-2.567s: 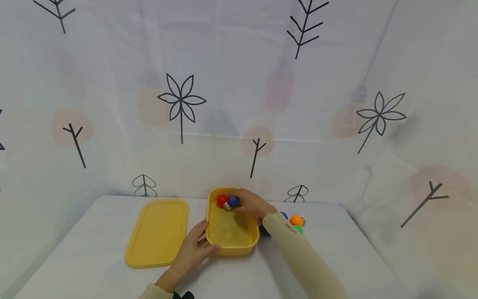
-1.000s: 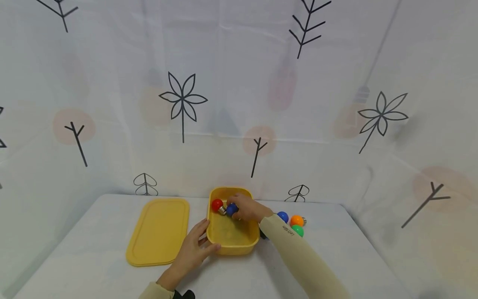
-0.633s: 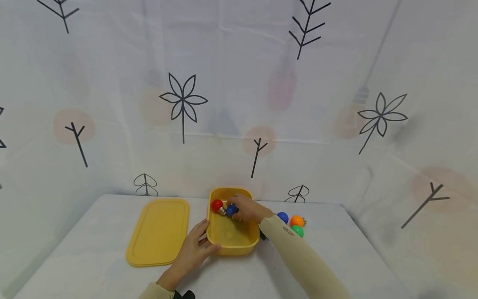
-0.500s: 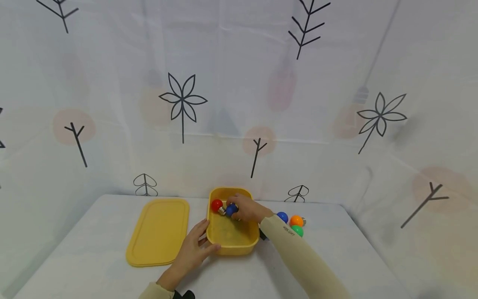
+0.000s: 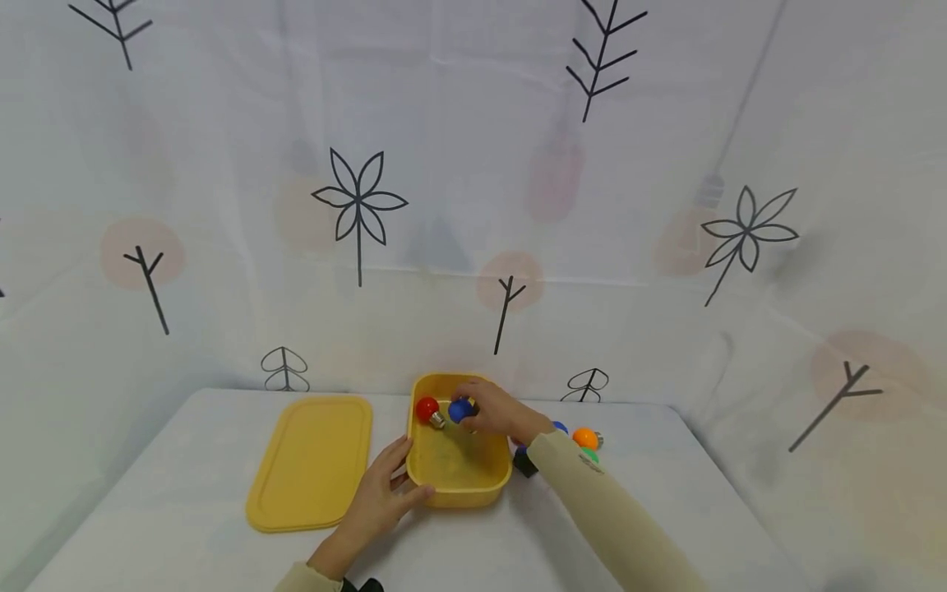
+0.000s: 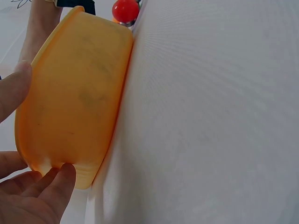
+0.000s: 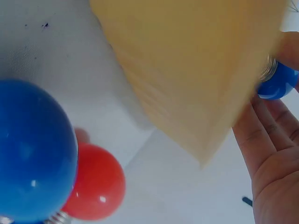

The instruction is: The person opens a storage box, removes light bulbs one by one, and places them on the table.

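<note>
A yellow plastic container stands open-topped on the white-covered table. At its near left corner my left hand holds it, thumb by the front rim and fingers against the outer side wall. Inside, my right hand pinches a blue bulb by the far right of the container; the right wrist view shows its metal screw base and blue globe between thumb and fingers. A red bulb with a silvery base lies on the container's floor, to the left of the blue one.
Left of the container lies a flat yellow lid. To the right, partly behind the sleeve, are an orange bulb, a green bulb and others, including a blue and a red bulb. A patterned white cloth hangs behind.
My right hand has brought the blue bulb slightly up and away from the red bulb since half a second ago. Earlier, the red bulb shifted left and nearer. My left hand stays put.
</note>
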A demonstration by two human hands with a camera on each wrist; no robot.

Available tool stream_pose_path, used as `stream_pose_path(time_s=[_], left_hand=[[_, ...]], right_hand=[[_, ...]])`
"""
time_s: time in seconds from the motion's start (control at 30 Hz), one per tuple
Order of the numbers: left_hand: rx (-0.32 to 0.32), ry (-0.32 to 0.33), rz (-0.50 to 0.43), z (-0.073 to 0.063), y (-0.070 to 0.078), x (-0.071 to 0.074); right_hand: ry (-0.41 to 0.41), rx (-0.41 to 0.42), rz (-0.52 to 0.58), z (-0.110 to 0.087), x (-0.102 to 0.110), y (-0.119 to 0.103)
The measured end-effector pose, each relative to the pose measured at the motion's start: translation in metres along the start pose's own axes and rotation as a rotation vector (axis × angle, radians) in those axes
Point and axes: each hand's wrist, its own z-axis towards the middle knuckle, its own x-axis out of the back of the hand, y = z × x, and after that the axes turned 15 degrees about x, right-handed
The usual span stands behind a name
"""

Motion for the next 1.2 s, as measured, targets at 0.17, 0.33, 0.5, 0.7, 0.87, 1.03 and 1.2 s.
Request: stream_pose_path(time_s=[0.17,0.33,0.5,0.7,0.87,1.03,1.2], left_hand=[[0.006,-0.012,0.002,0.000,-0.001,0.001],[-0.015,-0.010,-0.005,0.001,-0.002,0.000],[-0.007,-0.007,-0.004,0.000,-0.002,0.000],[0.011,-0.013,-0.006,-0.001,-0.001,0.000],[0.028,-0.012,-0.009,-0.001,-0.001,-0.001],[0.036,-0.004,0.003,-0.002,0.001,-0.001],[0.047,-0.003,0.004,-0.003,0.002,-0.001]], right_hand=[[0.054,0.002,0.048,-0.014,0.011,-0.008],[0.110,0.027,0.051,-0.028,0.018,-0.004],[0.160,0.023,0.064,-0.045,0.023,0.000],[0.204,-0.038,0.075,-0.066,0.027,0.003],[0.244,-0.114,0.057,-0.083,0.028,0.004],[0.282,-0.181,0.055,-0.099,0.032,0.003],[0.321,-0.202,0.036,-0.116,0.036,0.013]])
